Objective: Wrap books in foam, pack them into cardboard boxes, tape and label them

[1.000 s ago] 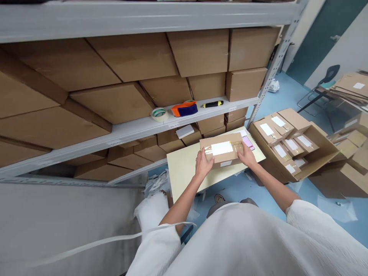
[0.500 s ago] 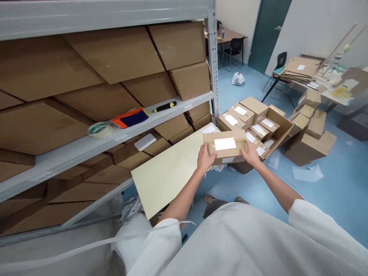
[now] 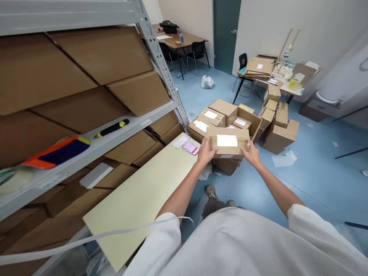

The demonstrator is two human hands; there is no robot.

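A small taped cardboard box (image 3: 213, 143) with a white label on top is held in the air between both hands. My left hand (image 3: 206, 151) grips its left end, thumb on the near side. On the right end, my right hand (image 3: 251, 152) is closed round the corner. Just beyond and below the held box stands a large open carton (image 3: 255, 120) with labelled boxes in and beside it. A pale yellow board (image 3: 149, 180) lies to the left, bearing a phone (image 3: 192, 148) and a white paper (image 3: 179, 142).
A metal shelf (image 3: 115, 134) full of cartons runs along the left, with a cutter (image 3: 112, 128), an orange and blue packet (image 3: 59, 152) and a tape roll (image 3: 14, 179). More boxes (image 3: 280, 132) stand right of the carton. Tables and chairs are at the back.
The view has turned right and the shelf has shifted left. Both hands still hold the box, now over the near side of the carton. The phone on the board has come into sight.
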